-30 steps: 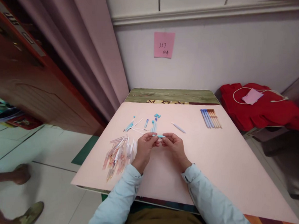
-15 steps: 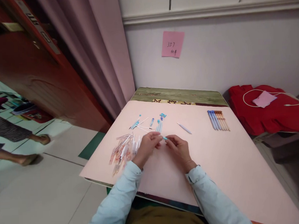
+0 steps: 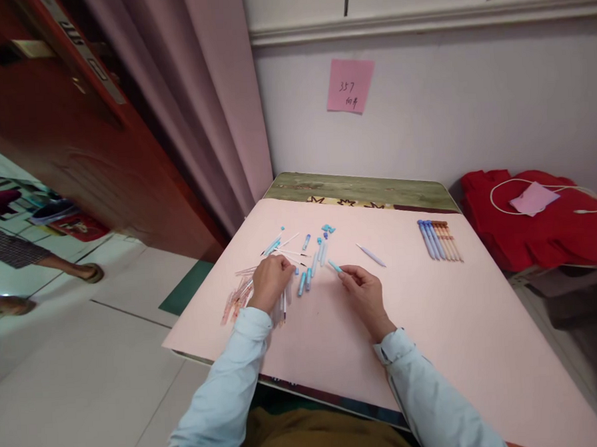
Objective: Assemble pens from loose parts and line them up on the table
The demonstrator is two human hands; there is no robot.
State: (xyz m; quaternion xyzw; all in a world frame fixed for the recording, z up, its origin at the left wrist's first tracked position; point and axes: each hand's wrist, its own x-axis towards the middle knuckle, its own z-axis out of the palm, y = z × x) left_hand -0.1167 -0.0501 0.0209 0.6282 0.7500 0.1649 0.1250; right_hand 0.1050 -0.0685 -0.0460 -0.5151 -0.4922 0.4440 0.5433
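My right hand [image 3: 365, 293] pinches a short teal pen barrel [image 3: 334, 265] just over the table, its tip pointing up and left. Off to the left, my left hand [image 3: 271, 281] is down at the pen-part pile, fingers closed together; what they hold, if anything, is hidden. Clear and pinkish pen tubes [image 3: 237, 299] lie partly under that hand. Between the hands rest blue pen pieces [image 3: 302, 283] and pale blue barrels [image 3: 321, 252]. White refills [image 3: 293, 254] with dark tips lie beyond my left fingers. Small teal caps [image 3: 328, 228] sit farther back.
At the right stands a row of blue and brown-topped pens [image 3: 439, 240]. A lone pale lavender pen [image 3: 371, 255] lies mid-table [image 3: 435, 350]. Red cloth [image 3: 504, 233] with a white cable is beyond the right edge. Another person's legs [image 3: 55, 263] show at far left.
My left hand has moved left and down to the pile, away from my right hand. The right hand keeps the teal barrel, now more exposed. The blue pieces between the hands have come into view.
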